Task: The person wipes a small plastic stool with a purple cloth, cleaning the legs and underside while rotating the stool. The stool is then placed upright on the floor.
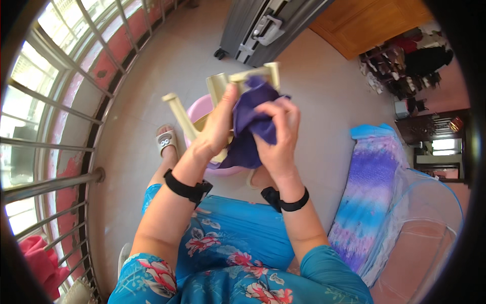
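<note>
My left hand (216,124) grips a small cream plastic stool (179,112) between its legs, and the stool is tilted with its legs pointing up and away from me. A dark purple cloth (247,119) is bunched in my right hand (279,126), whose fingers curl over it. The cloth lies against the stool's right side, with its upper end at a leg and its lower end hanging down. Below the stool, a pink plastic basin (200,105) stands on the floor between my feet. Stool and cloth hide most of the basin's inside.
A grey suitcase (276,30) stands ahead on the tiled floor (136,101). Barred windows (55,101) run along the left. A purple-and-blue folded mattress (367,187) lies to the right, beside white netting (425,213). A wooden door (369,23) and shoe-like items (405,61) are farther back.
</note>
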`<state>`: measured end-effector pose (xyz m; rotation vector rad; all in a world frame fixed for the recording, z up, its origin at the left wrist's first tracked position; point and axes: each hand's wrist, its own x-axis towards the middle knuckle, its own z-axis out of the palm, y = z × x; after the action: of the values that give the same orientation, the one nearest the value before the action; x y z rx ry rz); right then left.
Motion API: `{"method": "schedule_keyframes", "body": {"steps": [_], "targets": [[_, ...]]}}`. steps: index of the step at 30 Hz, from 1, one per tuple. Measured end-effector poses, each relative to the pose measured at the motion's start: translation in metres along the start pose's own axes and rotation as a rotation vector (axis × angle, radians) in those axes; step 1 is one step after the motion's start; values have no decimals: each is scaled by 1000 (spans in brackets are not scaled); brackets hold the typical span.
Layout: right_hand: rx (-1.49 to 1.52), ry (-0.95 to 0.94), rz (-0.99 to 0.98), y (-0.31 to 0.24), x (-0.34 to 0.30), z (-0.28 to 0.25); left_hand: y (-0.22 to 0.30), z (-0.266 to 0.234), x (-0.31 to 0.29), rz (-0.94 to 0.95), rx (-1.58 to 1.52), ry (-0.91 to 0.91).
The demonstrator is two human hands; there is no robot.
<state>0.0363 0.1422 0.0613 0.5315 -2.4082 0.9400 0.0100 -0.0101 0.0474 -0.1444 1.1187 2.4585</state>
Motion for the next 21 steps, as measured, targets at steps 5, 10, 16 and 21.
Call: {"method": "schedule_keyframes", "body": {"steps": [5,10,16,21], "targets": [[-103,75,-22,4,13,10,2,14,-8,123,238,-76],[-229,169,11,2,20,18,-8,7,1,324,434,-208],[-303,189,127,3,32,15,-14,7,-1,322,454,-118],[84,237,308,19,35,7,-6,-5,-4,106,267,78]]}}
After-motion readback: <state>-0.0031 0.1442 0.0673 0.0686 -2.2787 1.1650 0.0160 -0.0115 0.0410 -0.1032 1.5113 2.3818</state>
